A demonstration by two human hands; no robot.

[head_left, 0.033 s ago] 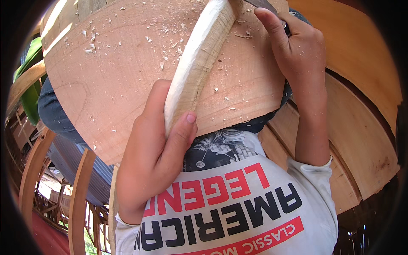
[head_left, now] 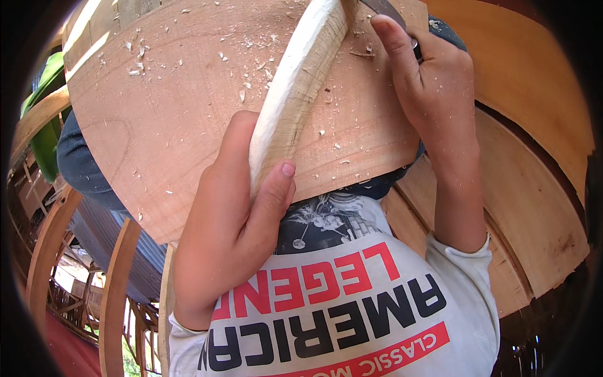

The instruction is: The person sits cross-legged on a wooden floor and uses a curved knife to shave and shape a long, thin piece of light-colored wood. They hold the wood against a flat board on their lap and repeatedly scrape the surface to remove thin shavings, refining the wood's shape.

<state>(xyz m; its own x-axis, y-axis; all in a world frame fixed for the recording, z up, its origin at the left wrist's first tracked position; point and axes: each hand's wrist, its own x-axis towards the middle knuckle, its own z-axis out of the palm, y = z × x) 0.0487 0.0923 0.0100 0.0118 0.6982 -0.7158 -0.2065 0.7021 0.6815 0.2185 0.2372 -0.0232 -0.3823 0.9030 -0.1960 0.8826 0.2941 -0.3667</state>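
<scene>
A long, pale carved piece of wood (head_left: 296,88) slants up from near my body toward the top edge, where its far end is cut off from view. Wrapped round its near end is my left hand (head_left: 242,188), thumb on top. My right hand (head_left: 433,78) grips a knife at the upper right, with the thumb stretched along toward the blade. The dark knife blade (head_left: 384,9) points left to the upper part of the carved wood; its contact with the wood lies at the picture's edge. Most of the knife's handle is hidden in my fingers.
Under the wood a flat wooden board (head_left: 151,163) rests across my lap. Pale wood shavings (head_left: 139,56) are scattered over it. Broad planks (head_left: 502,188) lie to the right. Curved wooden bars (head_left: 116,289) and corrugated metal sheet (head_left: 147,251) stand at the left.
My right hand with the knife has shifted slightly left. The carved wood and my left hand have moved a little to the right.
</scene>
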